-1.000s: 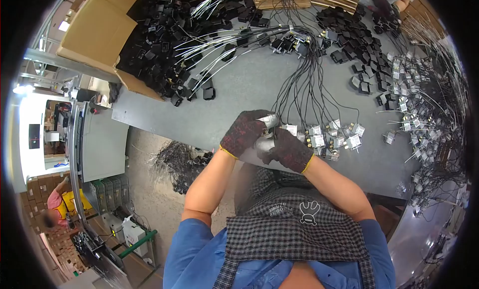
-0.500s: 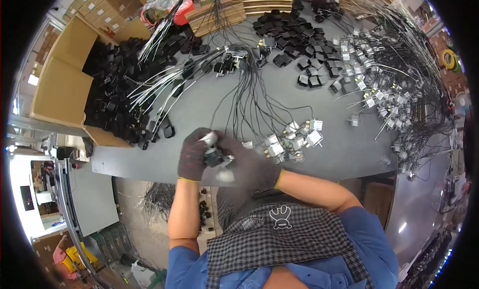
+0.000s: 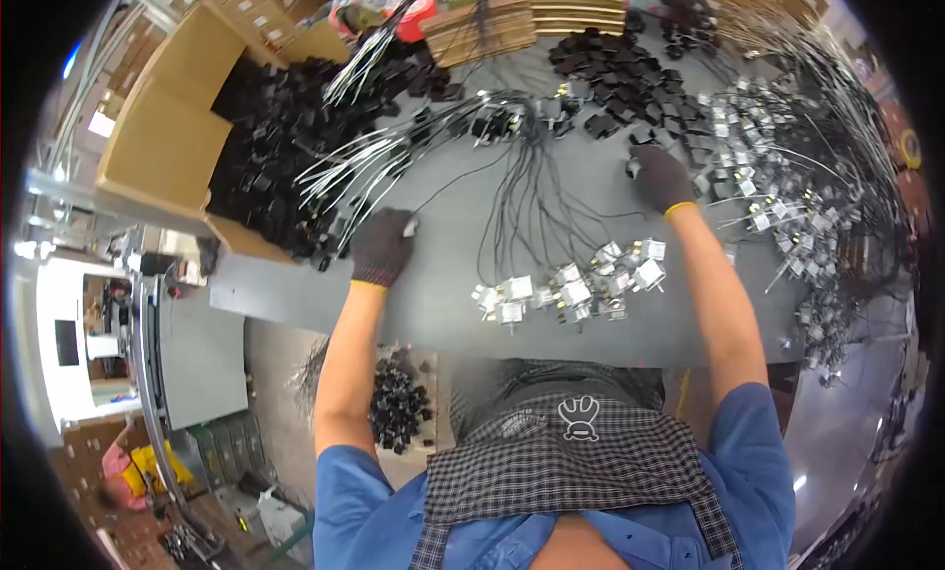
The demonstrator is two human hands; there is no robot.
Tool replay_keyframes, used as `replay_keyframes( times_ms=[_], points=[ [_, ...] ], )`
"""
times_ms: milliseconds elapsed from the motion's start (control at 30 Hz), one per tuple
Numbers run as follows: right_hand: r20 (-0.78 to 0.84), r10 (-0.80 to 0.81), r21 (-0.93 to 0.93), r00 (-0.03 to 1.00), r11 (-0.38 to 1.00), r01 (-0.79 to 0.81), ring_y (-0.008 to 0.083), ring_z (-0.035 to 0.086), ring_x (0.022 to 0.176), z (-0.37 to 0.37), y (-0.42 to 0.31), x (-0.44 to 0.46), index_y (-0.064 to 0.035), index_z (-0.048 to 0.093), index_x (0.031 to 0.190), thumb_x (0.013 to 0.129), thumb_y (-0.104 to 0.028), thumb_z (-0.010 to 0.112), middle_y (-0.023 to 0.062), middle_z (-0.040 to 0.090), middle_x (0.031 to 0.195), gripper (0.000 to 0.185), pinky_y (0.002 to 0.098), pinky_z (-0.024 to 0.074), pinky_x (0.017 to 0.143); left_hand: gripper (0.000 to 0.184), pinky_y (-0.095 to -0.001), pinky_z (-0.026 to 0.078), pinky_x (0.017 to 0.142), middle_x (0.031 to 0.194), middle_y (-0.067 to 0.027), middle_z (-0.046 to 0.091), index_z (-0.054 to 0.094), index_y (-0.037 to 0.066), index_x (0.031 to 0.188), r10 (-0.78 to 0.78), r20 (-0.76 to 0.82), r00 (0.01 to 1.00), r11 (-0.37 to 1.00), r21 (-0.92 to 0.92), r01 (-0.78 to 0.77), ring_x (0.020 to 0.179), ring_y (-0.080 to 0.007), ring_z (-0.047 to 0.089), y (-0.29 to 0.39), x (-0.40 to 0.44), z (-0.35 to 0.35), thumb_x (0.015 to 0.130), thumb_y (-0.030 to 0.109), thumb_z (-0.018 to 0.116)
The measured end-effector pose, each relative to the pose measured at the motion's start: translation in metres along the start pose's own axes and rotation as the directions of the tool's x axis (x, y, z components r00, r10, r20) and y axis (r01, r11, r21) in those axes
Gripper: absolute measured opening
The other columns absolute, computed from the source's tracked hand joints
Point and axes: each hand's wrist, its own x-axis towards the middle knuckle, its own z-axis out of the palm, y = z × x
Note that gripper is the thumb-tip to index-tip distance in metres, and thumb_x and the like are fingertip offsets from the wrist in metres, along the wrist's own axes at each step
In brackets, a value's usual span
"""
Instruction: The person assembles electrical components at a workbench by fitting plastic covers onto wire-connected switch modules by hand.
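Note:
My left hand (image 3: 382, 247), in a dark glove with a yellow cuff, is closed near the front of the black housings (image 3: 281, 147); a small silvery bit shows at its fingers, too small to name. Farther right, my right hand (image 3: 661, 179), gloved alike, reaches the near edge of the pile of black caps (image 3: 625, 88), its fingers curled at a dark cap. Between the hands, metal-cased parts (image 3: 574, 292) with labels lie on the grey table (image 3: 433, 314), their black cables (image 3: 522, 196) running up to a bundle with white wire ends (image 3: 364, 166).
An open cardboard box (image 3: 162, 127) stands at the left. Many wired metal parts (image 3: 778, 206) are heaped at the right. Stacked wooden strips (image 3: 482, 29) and a red container (image 3: 414, 19) are at the back. A person (image 3: 123, 472) in yellow is at lower left.
My hands, together over the front of the table before, have moved apart: the left up and left, the right far up and right to the caps. The dark part between them no longer shows there.

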Motion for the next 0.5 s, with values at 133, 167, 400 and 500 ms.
replay_keyframes(
  times_ms=[133,167,400,500],
  points=[
    [0.113,-0.062,-0.077,0.992,0.995,0.071,0.0374,0.067,0.125,-0.019,-0.016,0.003,-0.0135,0.071,0.134,0.093,-0.013,0.058,0.0146,0.072,0.135,0.043,0.0477,0.0537,0.106,0.032,-0.0487,0.056,0.084,0.110,-0.0119,0.073,0.073,0.015,0.118,-0.066,-0.084,0.994,0.998,0.019,0.068,0.100,-0.0372,0.070,0.004,-0.006,0.003,0.091,0.032,0.074],
    [0.154,-0.072,-0.065,0.985,0.994,0.083,0.0381,0.067,0.124,-0.026,-0.020,0.000,-0.0127,0.070,0.133,0.094,-0.016,0.060,0.0155,0.072,0.134,0.040,0.0477,0.0539,0.105,0.033,-0.0484,0.056,0.087,0.114,-0.0116,0.072,0.072,0.015,0.120,-0.069,-0.143,0.987,0.997,0.024,0.073,0.105,-0.0372,0.070,0.012,-0.006,0.002,0.092,0.032,0.074],
    [0.205,0.067,0.020,0.976,0.997,-0.072,0.0407,0.071,0.114,-0.042,-0.048,-0.024,-0.0080,0.067,0.128,0.094,-0.019,0.073,0.0205,0.075,0.120,0.037,0.0470,0.0549,0.096,0.072,-0.0477,0.047,0.111,0.145,-0.0173,0.062,0.062,0.008,0.145,0.000,-0.156,0.988,0.992,-0.123,-0.019,0.131,-0.0379,0.061,0.120,-0.084,-0.017,0.080,0.032,0.083],
    [-0.023,0.030,0.082,0.999,0.996,-0.028,0.0388,0.073,0.111,-0.022,-0.033,-0.032,-0.0077,0.065,0.131,0.094,-0.019,0.076,0.0210,0.075,0.115,0.040,0.0447,0.0561,0.094,0.077,-0.0518,0.042,0.117,0.151,-0.0196,0.057,0.060,0.008,0.147,-0.092,0.031,0.995,0.969,-0.229,0.096,0.139,-0.0404,0.054,0.149,-0.092,-0.017,0.077,0.033,0.083]
  ],
)
